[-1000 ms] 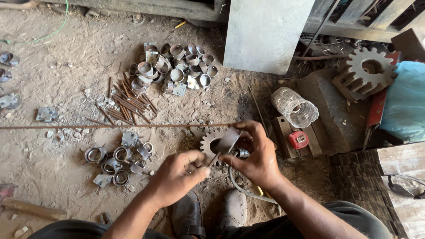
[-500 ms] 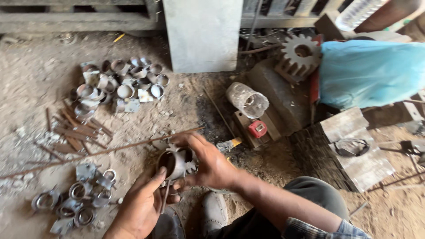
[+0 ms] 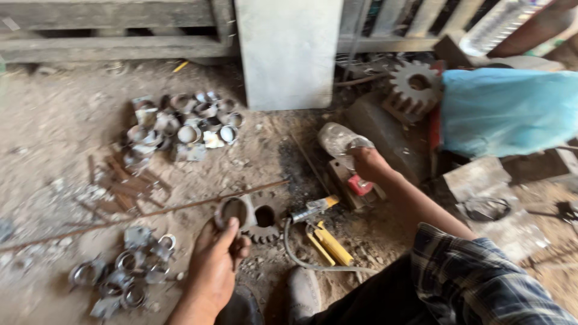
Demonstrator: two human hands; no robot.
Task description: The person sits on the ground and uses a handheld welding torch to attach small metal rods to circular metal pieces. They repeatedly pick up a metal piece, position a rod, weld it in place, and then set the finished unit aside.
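Our left hand [image 3: 220,259] has its grip clamped on a ring [image 3: 233,210], just above the gear [image 3: 263,221] on the floor. Our right hand [image 3: 368,162] closes on a clear jar [image 3: 338,139] right of the gear; we should hold both steady. The torch [image 3: 310,210] and hose [image 3: 301,260] beside the gear stand in the way.

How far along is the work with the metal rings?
Done, it seems: a pile of rings lies by the pillar. In hand: the left hand holds one ring above a gear; the right hand reaches a clear jar. Left: another pile waits nearby.
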